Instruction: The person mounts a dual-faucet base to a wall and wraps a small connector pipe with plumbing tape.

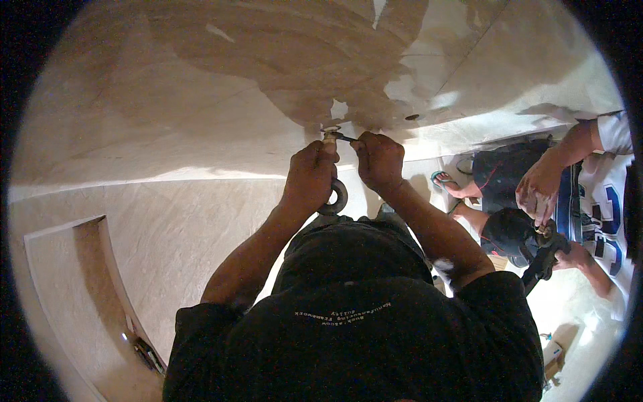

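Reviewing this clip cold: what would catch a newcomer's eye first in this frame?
First, the two hands raised together at the centre: the left hand grips a dark ring-shaped tool, and the right hand pinches a thin dark tool against a small fitting on the beige tiled wall. Above them spreads a large dark wet-looking patch. At the right edge, another person crouches, handling a dark tool.

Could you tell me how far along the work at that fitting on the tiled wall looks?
Done: the small round fitting already sits on the beige tiled wall. In hand: the left hand grips a ring-ended tool at it, while the right hand steadies a thin tool. Left: both hands are at the fitting, so it looks unfinished.
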